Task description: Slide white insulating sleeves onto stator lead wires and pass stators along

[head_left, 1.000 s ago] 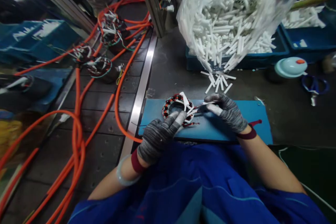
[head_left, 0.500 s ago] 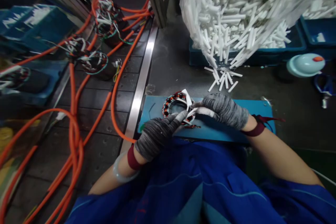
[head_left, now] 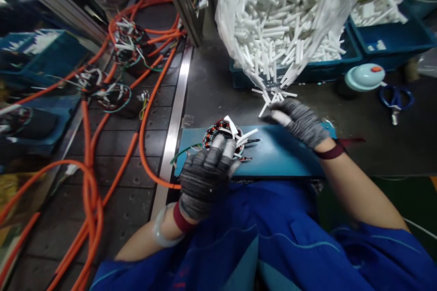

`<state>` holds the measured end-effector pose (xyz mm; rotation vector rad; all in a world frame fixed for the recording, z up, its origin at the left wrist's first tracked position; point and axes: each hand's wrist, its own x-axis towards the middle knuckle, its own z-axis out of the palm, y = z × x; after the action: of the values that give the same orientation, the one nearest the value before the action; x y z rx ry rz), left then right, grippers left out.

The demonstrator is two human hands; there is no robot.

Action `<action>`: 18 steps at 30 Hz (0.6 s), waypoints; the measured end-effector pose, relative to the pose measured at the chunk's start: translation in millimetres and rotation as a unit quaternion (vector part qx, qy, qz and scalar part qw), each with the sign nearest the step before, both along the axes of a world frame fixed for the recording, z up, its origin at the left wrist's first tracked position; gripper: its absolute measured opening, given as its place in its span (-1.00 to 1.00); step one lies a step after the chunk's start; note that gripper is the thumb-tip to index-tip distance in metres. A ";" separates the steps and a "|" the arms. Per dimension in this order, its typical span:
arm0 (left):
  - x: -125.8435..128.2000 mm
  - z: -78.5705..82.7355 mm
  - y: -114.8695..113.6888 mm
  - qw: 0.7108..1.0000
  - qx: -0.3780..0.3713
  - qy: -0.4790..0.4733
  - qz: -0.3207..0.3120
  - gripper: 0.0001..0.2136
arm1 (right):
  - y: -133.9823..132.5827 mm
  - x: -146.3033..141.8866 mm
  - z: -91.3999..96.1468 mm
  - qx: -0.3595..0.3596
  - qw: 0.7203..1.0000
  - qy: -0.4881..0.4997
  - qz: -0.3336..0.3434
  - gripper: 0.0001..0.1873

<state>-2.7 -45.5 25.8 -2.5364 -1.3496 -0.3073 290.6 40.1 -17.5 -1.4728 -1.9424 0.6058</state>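
Note:
A round motor stator (head_left: 218,132) with red and black windings and white sleeves on its leads lies on a blue mat (head_left: 276,157) in front of me. My left hand (head_left: 205,175), in a grey knit glove, rests on the stator's near side with its fingers over it. My right hand (head_left: 298,120), also gloved, has reached to the small pile of loose white sleeve tubes (head_left: 271,96) below the bag, its fingertips at the tubes. Whether a tube is pinched between them I cannot tell.
A clear plastic bag (head_left: 283,22) full of white tubes sits in a blue bin (head_left: 341,66). To the right are a pale blue lid (head_left: 364,77) and blue scissors (head_left: 395,100). On the left, orange cables (head_left: 92,163) and several wired stators (head_left: 116,95) lie on the dark conveyor.
My right hand left the stator's leads and moved up and right to the loose tubes. My left hand slid further onto the stator. The view shifted slightly.

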 end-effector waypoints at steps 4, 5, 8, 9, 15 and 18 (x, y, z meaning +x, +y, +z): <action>19.2 -32.4 4.8 0.993 0.063 -0.031 -0.092 -0.76 | 16.0 52.0 -28.0 0.012 0.970 -0.235 -0.063 -0.67; 22.6 -41.3 8.8 0.990 0.065 -0.031 -0.117 -0.79 | 17.7 57.9 -34.5 0.009 0.965 -0.257 -0.055 -0.68; 25.7 -56.3 22.8 0.983 0.053 -0.061 -0.163 -0.83 | 16.1 63.1 -46.6 0.018 0.963 -0.265 -0.040 -0.66; 24.8 -56.6 27.3 0.982 0.035 -0.082 -0.166 -0.83 | 14.7 63.1 -48.3 0.025 0.963 -0.265 -0.037 -0.64; 25.3 -34.8 46.1 0.947 -0.122 -0.291 -0.057 -0.75 | 22.1 63.5 -47.0 0.017 0.974 -0.225 -0.034 -0.78; 26.7 -21.2 39.7 0.943 -0.172 -0.265 -0.102 -0.80 | 15.1 52.1 -37.4 0.026 0.985 -0.163 -0.055 -0.79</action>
<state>24.0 -5.8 4.5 -3.0361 -1.4064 -0.9281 342.7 55.2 -54.9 -1.7173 -2.0823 0.2749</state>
